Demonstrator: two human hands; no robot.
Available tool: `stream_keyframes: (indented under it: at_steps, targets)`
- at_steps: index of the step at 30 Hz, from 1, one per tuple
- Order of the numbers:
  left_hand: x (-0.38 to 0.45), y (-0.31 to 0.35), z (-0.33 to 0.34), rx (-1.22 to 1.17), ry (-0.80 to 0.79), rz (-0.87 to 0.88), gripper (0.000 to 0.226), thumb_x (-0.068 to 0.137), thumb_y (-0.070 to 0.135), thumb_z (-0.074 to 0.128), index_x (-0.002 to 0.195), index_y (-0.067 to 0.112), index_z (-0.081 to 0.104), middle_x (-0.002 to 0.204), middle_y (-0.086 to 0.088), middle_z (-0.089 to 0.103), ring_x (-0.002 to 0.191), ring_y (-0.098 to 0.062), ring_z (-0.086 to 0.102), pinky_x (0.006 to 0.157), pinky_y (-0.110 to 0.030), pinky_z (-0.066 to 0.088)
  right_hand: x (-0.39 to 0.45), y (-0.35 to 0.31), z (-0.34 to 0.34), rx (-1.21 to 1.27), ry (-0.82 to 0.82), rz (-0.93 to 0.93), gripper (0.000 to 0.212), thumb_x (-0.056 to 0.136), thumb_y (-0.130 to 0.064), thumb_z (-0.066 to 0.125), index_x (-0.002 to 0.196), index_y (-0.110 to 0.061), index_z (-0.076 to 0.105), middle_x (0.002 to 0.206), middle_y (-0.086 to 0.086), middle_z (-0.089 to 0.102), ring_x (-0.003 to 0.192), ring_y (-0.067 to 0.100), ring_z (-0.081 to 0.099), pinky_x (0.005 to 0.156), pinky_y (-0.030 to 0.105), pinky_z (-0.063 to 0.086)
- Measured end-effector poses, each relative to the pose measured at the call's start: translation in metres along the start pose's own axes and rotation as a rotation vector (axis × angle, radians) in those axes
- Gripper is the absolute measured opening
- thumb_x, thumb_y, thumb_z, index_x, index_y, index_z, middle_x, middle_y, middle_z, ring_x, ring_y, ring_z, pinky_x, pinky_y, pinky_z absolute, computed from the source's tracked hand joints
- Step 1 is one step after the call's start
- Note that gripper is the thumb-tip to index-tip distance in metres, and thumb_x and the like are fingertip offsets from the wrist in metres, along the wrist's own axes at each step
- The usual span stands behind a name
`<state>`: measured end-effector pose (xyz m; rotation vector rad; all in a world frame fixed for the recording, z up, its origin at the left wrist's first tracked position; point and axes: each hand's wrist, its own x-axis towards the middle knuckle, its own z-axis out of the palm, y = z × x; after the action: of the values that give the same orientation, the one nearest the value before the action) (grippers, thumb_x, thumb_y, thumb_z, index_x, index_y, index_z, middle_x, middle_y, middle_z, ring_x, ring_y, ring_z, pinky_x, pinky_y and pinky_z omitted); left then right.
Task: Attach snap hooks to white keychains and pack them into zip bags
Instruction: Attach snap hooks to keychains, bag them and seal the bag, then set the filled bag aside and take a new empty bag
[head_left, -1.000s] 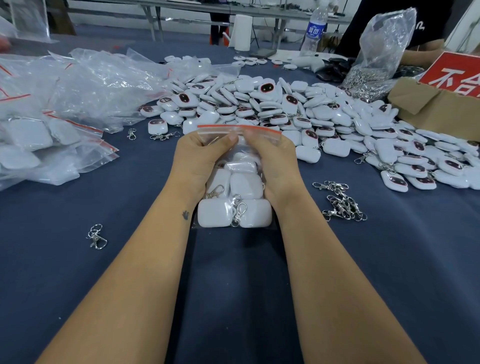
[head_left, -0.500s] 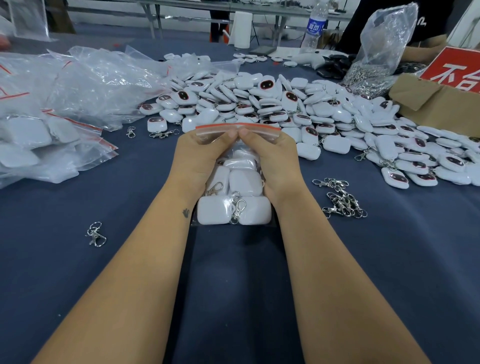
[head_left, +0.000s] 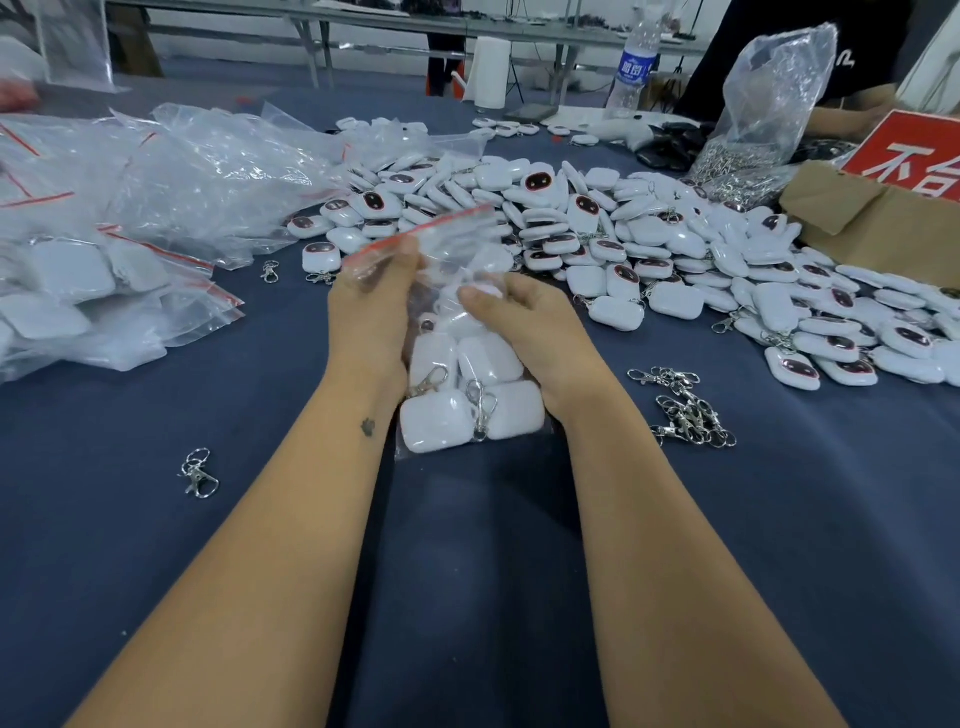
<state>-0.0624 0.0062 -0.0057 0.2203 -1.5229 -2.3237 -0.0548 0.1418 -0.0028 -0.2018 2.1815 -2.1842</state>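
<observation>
Step in hand: closing a filled zip bag (head_left: 457, 364). Left hand (head_left: 371, 306) pinches its red seal strip; right hand (head_left: 524, 317) grips the bag's side. Next move: likely press the strip shut, then set the bag with the packed bags (head_left: 78, 291) left of it on the bench (head_left: 467, 571).

Glossy plastic and bright metal on matt cloth

Clear crinkled plastic zip bag (head_left: 457, 244) holds smooth white plastic keychains (head_left: 441, 418); shiny silver metal snap hooks (head_left: 685, 410) lie on the matt dark-blue cloth table cover (head_left: 156, 519).

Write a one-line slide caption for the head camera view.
Both hands, left hand and right hand, grip a filled zip bag of white keychains beside the loose keychain pile on the blue table.
</observation>
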Motion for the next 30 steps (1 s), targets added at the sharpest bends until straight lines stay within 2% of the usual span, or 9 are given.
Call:
stream_keyframes:
  at_steps: [5, 8, 9, 10, 12, 14, 18, 22, 30]
  targets:
    - [0.002, 0.008, -0.001, -0.198, -0.030, -0.128, 0.013, 0.091, 0.022, 0.069, 0.102, 0.020, 0.063, 0.080, 0.002, 0.074, 0.068, -0.014, 0.066, 0.058, -0.029, 0.055, 0.000, 0.003, -0.001, -0.084, 0.086, -0.053, 0.008, 0.087, -0.022, 0.075, 0.081, -0.021, 0.069, 0.078, -0.008, 0.069, 0.076, 0.007, 0.062, 0.073, 0.017, 0.050]
    - [0.000, 0.000, -0.005, 0.273, -0.224, -0.112, 0.048, 0.085, 0.033, 0.076, 0.127, 0.018, 0.057, 0.105, 0.001, 0.071, 0.086, -0.015, 0.066, 0.062, -0.023, 0.054, 0.003, 0.006, 0.001, 0.051, 0.269, -0.088, 0.026, 0.089, -0.024, 0.073, 0.099, -0.003, 0.062, 0.098, 0.003, 0.067, 0.087, 0.007, 0.064, 0.079, 0.009, 0.047]
    - [-0.002, -0.001, -0.006, 0.429, -0.289, -0.098, 0.058, 0.082, 0.040, 0.077, 0.130, 0.018, 0.055, 0.115, 0.001, 0.068, 0.098, -0.015, 0.066, 0.074, -0.025, 0.056, 0.002, 0.005, 0.002, 0.084, 0.307, -0.089, 0.028, 0.090, -0.024, 0.072, 0.099, -0.001, 0.060, 0.082, -0.014, 0.045, 0.089, 0.002, 0.064, 0.082, 0.009, 0.046]
    - [-0.004, -0.003, -0.007, 0.532, -0.327, -0.092, 0.064, 0.079, 0.047, 0.076, 0.131, 0.017, 0.056, 0.122, 0.000, 0.066, 0.107, -0.016, 0.065, 0.088, -0.029, 0.055, 0.003, 0.007, 0.002, 0.091, 0.318, -0.097, 0.024, 0.090, -0.024, 0.072, 0.096, -0.004, 0.060, 0.124, -0.002, 0.045, 0.091, -0.005, 0.063, 0.089, 0.009, 0.045]
    - [-0.010, -0.001, -0.008, 0.543, -0.318, -0.107, 0.051, 0.080, 0.053, 0.071, 0.116, 0.018, 0.063, 0.112, 0.004, 0.070, 0.102, -0.014, 0.068, 0.088, -0.032, 0.054, 0.003, 0.006, 0.003, 0.024, 0.301, -0.135, 0.017, 0.090, -0.025, 0.071, 0.079, -0.020, 0.058, 0.077, -0.016, 0.061, 0.073, -0.014, 0.058, 0.070, 0.005, 0.046]
    - [-0.017, 0.003, -0.009, 0.478, -0.247, -0.073, 0.028, 0.088, 0.046, 0.067, 0.094, 0.019, 0.062, 0.089, 0.009, 0.069, 0.080, -0.008, 0.067, 0.069, -0.024, 0.051, 0.002, 0.007, 0.010, -0.025, 0.235, -0.167, 0.011, 0.092, -0.029, 0.068, 0.087, -0.022, 0.061, 0.083, -0.023, 0.061, 0.081, -0.009, 0.057, 0.077, 0.012, 0.046]
    - [-0.023, 0.014, -0.019, 0.426, -0.055, 0.051, 0.021, 0.094, 0.035, 0.060, 0.079, 0.023, 0.051, 0.077, 0.011, 0.058, 0.067, -0.002, 0.057, 0.064, -0.020, 0.047, -0.004, 0.001, 0.040, -0.020, 0.081, -0.081, 0.054, 0.093, -0.038, 0.065, 0.141, -0.019, 0.048, 0.137, -0.004, 0.056, 0.126, 0.010, 0.054, 0.106, 0.030, 0.044]
    - [-0.015, 0.045, -0.048, 0.507, 0.175, 0.191, 0.017, 0.091, 0.034, 0.058, 0.089, 0.017, 0.052, 0.082, 0.007, 0.057, 0.074, -0.010, 0.056, 0.068, -0.027, 0.045, -0.005, -0.012, 0.086, -0.120, -0.061, -0.068, 0.056, 0.092, -0.047, 0.061, 0.141, -0.025, 0.044, 0.117, -0.023, 0.048, 0.096, -0.016, 0.050, 0.067, -0.001, 0.037]
    - [0.009, 0.113, -0.156, 0.752, 0.560, 0.338, 0.029, 0.088, 0.041, 0.054, 0.096, 0.014, 0.053, 0.094, -0.001, 0.055, 0.083, -0.020, 0.048, 0.074, -0.032, 0.036, -0.013, -0.029, 0.193, -0.099, -0.431, -0.116, 0.038, 0.090, -0.017, 0.065, 0.123, -0.030, 0.050, 0.122, -0.005, 0.064, 0.112, 0.014, 0.062, 0.098, 0.031, 0.050]
